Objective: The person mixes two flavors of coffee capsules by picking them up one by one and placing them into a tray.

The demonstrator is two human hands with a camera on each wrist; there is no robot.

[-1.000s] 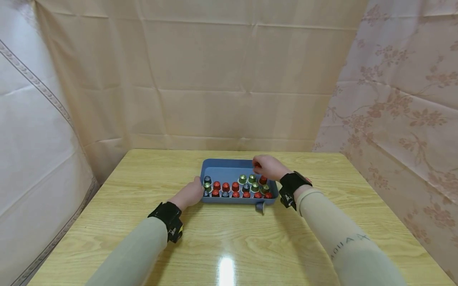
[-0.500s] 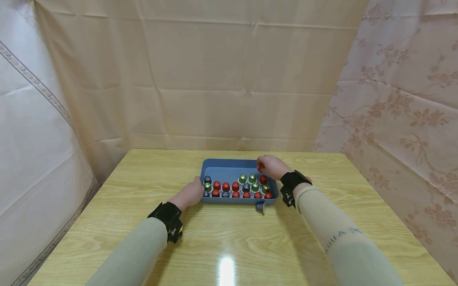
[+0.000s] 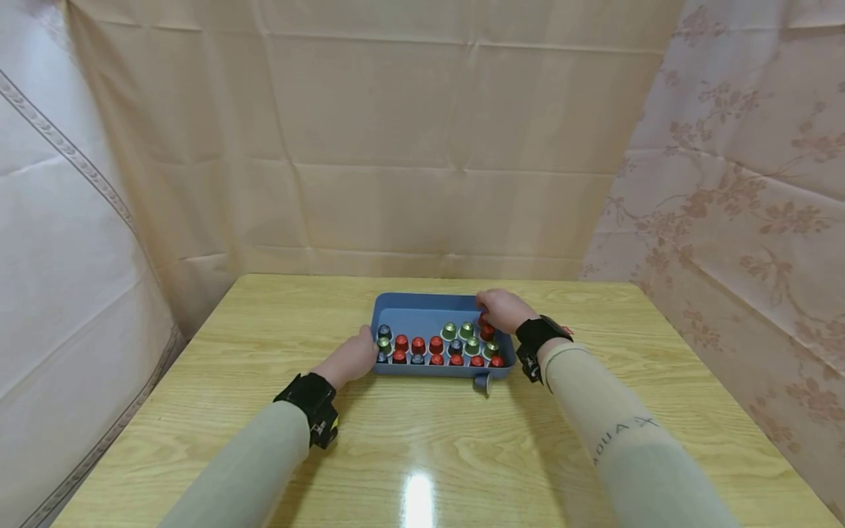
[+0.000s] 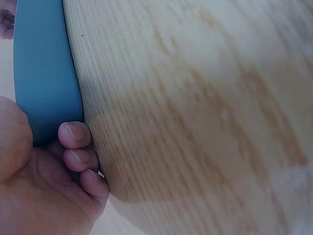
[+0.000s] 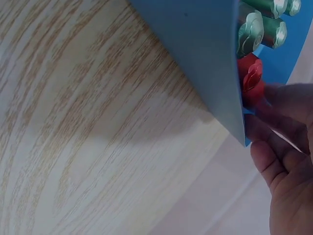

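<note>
A blue tray (image 3: 422,302) with rows of red, green and dark blue coffee capsules stands on the table. My left hand (image 3: 356,355) grips its left end; in the left wrist view the fingers (image 4: 80,159) curl at the tray's corner. Over the tray's far right corner, my right hand (image 3: 505,311) pinches a red coffee capsule (image 3: 484,320), mostly covered by the fingers. Right in front of it sits another red capsule (image 3: 487,334). In the right wrist view the thumb and fingers reach inside the tray wall (image 5: 215,63), beside red and green capsules (image 5: 250,33).
A dark blue capsule (image 3: 483,383) lies on its side on the wooden table (image 3: 396,425), just outside the tray's front wall near its right end. Beige cloth (image 3: 422,147) hangs behind the table, with patterned cloth on the right.
My right hand has moved a little to the right and lowered the red capsule toward the tray's far right corner. The left hand keeps its place on the tray.
</note>
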